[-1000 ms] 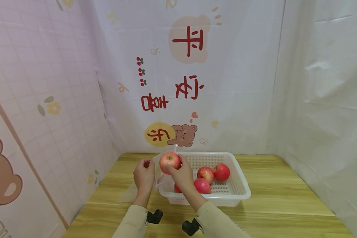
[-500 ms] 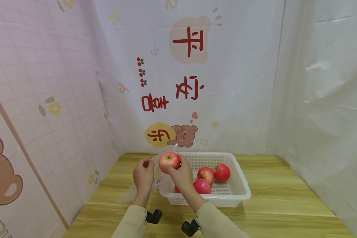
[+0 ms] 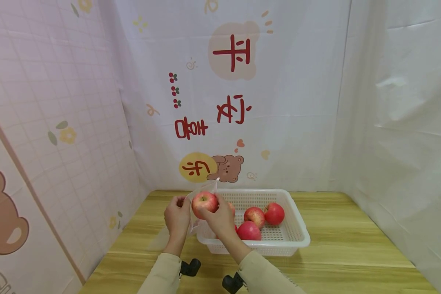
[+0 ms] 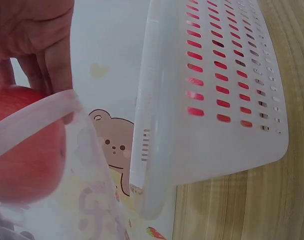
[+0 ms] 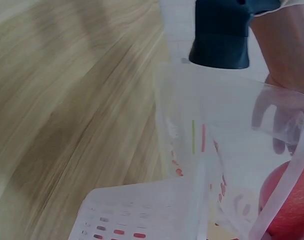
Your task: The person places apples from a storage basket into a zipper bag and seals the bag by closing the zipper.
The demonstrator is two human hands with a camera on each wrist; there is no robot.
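Basically, it's all hinging on apple vs. bag: the apple is sitting right at the mouth of the bag, btwn both hands, held up by the L end of the basket. R hand is gripping it from its R side, thumb on the near face, fingertips round the far R edge; so R is the nearer hand, w/ the apple lying L of its palm. L hand is pinching the bag's edge just L of the apple. In the L wrist view the bag's rim is crossing in front of the apple, part showing above, part below; how deep it's sitting, can't tell. No real long axis: near-round, stem pointing up & a bit twd. the head view. Looks-wise, it's showing red blush over yellowish, fine streaks, slight shine; L wrist view is making it a plainer, deeper red. Bag's clear & thin, body showing L of the L wrist, over the table. Other apples are lying in the basket, some partly hidden by R hand.
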